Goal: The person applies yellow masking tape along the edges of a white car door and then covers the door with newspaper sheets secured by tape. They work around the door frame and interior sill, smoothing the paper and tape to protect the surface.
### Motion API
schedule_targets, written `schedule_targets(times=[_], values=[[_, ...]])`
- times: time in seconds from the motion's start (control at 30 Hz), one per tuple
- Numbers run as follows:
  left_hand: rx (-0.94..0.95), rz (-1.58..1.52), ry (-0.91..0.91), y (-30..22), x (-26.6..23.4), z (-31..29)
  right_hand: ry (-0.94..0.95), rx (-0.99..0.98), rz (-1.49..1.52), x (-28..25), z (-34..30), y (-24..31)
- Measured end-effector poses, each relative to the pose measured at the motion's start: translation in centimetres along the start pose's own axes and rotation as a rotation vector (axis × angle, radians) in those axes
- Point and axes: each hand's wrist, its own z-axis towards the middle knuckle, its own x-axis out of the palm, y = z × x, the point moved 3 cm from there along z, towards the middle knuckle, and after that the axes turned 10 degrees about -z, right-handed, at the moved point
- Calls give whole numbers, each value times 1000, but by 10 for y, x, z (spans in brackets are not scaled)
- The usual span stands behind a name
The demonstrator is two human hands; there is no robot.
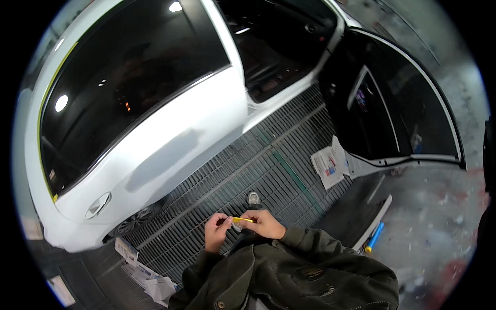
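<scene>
Standing on the grated floor (248,170) with the white car (170,139) at eleven o'clock, we pinch a yellow tape strip (241,220) between left hand (216,231) and right hand (264,223), best kept taut and untwisted.

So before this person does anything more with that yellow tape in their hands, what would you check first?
1. Yellow tape held by both hands: ok, left hand and right hand each pinch an end.
2. Tape free end peeled: cannot tell, too small.
3. White car door beside the person shut: ok.
4. Front door swung open: ok, likely out of the way.
5. Footing on the metal floor grate: ok, but newspaper sheets lie close by.
</scene>
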Motion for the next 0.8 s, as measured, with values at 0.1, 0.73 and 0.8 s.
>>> schedule_targets(times=[0.1, 0.73, 0.8], values=[[-25, 76, 71, 18, 16, 0, -128, 60, 37, -9, -28, -2], [150, 106, -355, 87, 21, 7, -991, 119, -313, -364, -141, -149], [85, 155, -353, 97, 53, 2, -1152, 272, 44, -434, -174, -190]])
